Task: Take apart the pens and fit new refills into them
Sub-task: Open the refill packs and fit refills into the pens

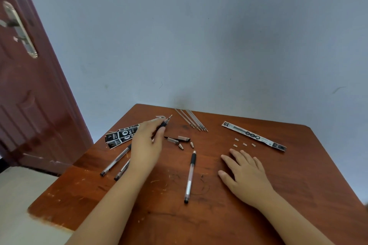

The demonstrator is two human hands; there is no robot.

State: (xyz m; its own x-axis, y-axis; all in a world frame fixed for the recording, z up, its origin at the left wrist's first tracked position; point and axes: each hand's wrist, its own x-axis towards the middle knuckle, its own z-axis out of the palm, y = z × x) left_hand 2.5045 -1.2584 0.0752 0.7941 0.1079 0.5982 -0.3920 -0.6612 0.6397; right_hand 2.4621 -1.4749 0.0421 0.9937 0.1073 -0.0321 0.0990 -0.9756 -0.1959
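Pen pinched in left hand fingers; right hand flat, released; packet print unreadable.

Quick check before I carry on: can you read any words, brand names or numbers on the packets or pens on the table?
Refill packet on the right: white print and ring marks, too small and blurred to read.
Black packets beside the left hand: white logos and lettering, blurred, unreadable.
Pen in the middle: no marking that I can make out.
No text can be read.

Left hand grips a pen over the table; right hand rests flat beside another pen.
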